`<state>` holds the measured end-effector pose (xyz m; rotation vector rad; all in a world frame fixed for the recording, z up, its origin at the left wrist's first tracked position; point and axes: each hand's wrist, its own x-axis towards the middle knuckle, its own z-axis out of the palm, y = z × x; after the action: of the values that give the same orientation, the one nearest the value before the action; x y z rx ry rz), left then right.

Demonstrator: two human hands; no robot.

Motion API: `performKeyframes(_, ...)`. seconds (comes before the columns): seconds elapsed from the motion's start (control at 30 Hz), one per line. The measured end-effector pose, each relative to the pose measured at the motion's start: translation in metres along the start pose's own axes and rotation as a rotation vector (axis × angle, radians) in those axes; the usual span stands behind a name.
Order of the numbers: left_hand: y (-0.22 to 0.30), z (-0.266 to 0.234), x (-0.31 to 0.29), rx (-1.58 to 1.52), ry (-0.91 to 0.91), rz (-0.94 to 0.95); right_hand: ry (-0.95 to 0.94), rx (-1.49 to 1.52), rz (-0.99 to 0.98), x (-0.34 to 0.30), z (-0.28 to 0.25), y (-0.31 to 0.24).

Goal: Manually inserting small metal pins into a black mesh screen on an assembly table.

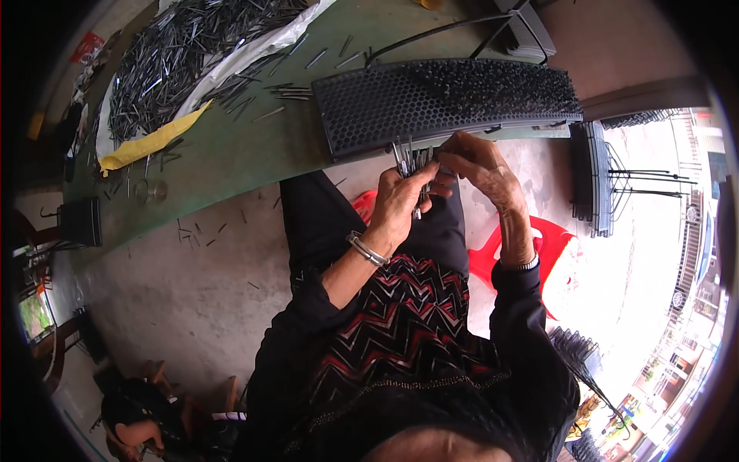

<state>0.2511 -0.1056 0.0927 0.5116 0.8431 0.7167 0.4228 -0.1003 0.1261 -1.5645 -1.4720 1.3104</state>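
Observation:
In my left hand [392,204] is a bundle of thin, dark, pen-like sticks [403,156], pointing up out of the closed fingers. My right hand [489,171] reaches in beside the bundle with fingers bent together in a pinch; what they hold, if anything, is too small to make out. Just beyond both hands lies a black rack [369,108] full of round holes, with a wire handle [439,37]. Small dark sticks crowd the holes across its right part, while holes show bare on the left.
A big heap of loose sticks [165,81] lies on white sheeting at the left of the green table [254,158]. Stray sticks dot the table and floor. More black racks [591,181] stand at the right. A red plastic stool [550,239] is by my right forearm.

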Motion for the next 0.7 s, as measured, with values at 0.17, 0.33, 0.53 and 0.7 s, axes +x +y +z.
performKeyframes(0.17,0.003,-0.004,-0.001,-0.032,0.033,-0.018,0.001,0.054,0.010,0.002,-0.001,-0.003)
performKeyframes(0.33,0.003,-0.008,0.010,-0.097,0.059,0.012,0.551,-0.092,-0.148,0.007,-0.009,-0.006)
performKeyframes(0.53,-0.009,-0.013,0.027,-0.254,0.003,0.010,0.779,-0.305,-0.316,0.037,0.003,0.011)
performKeyframes(0.7,-0.012,-0.010,0.030,-0.291,0.034,-0.019,0.821,-0.382,-0.423,0.050,0.005,0.025)
